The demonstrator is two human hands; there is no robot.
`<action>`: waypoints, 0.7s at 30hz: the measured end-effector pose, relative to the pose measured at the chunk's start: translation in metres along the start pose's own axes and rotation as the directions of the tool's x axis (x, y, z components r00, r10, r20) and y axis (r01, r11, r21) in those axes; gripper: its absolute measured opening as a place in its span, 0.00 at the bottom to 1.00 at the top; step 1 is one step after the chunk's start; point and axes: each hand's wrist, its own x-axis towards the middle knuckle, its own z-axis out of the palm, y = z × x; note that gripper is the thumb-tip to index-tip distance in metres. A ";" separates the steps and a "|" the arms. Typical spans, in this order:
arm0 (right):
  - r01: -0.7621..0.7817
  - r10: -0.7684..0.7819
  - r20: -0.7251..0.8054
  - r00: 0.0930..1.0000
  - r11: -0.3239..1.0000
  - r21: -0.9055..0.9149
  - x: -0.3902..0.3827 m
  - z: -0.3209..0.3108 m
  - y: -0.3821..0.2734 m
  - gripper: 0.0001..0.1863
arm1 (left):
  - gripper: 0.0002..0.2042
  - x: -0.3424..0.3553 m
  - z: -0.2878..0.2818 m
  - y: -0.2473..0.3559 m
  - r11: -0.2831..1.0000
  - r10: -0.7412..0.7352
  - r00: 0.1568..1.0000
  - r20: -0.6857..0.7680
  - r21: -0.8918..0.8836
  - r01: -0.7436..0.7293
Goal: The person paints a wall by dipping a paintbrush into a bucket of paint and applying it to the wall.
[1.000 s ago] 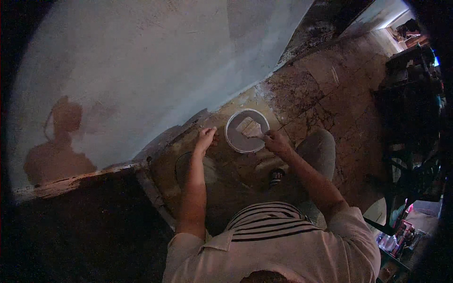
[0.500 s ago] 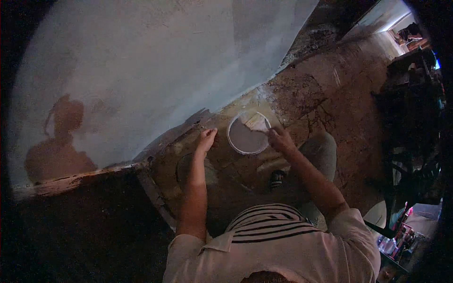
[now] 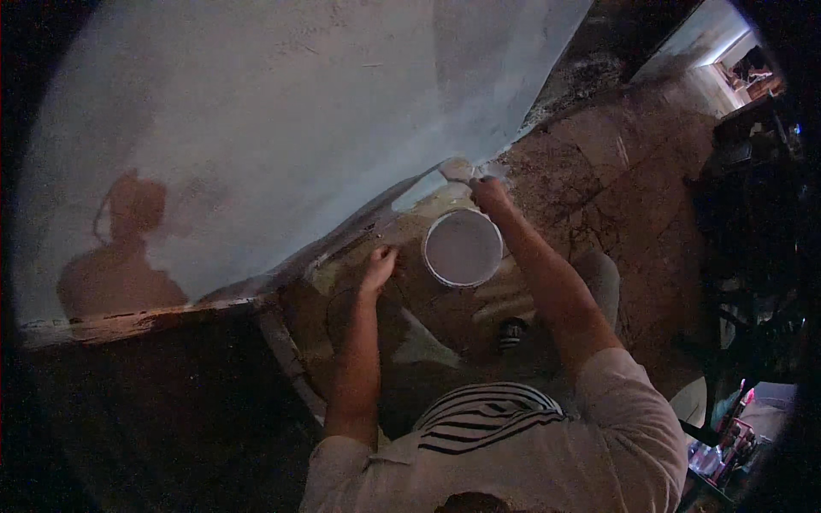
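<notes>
One brush (image 3: 457,169) in R hand (image 3: 489,195), L hand (image 3: 379,270) nr bucket (image 3: 463,285).

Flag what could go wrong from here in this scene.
Drips: the wide, flat, pale brush in the right grip is outside the round, white-rimmed bucket, so any liquid on it might fall on the brown, stained floor.

Spill: the bucket appears open, holding greyish liquid, and the bare right forearm looks close beside it; a bump could tip it.
</notes>
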 end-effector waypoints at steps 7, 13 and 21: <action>0.201 -0.202 -0.050 0.978 0.854 0.480 -0.067 -0.043 -0.053 0.13 | 0.16 -0.008 -0.010 0.001 0.821 -0.042 0.961 0.273 -0.539 0.189; 0.018 -0.024 0.011 1.000 0.929 0.369 -0.051 -0.028 -0.031 0.15 | 0.17 -0.023 -0.015 0.022 0.951 -0.030 0.994 0.108 -0.303 0.062; -0.023 0.017 0.064 0.998 0.995 0.096 0.063 0.003 0.022 0.16 | 0.15 -0.018 0.013 0.031 0.991 -0.130 0.991 -0.011 0.004 0.130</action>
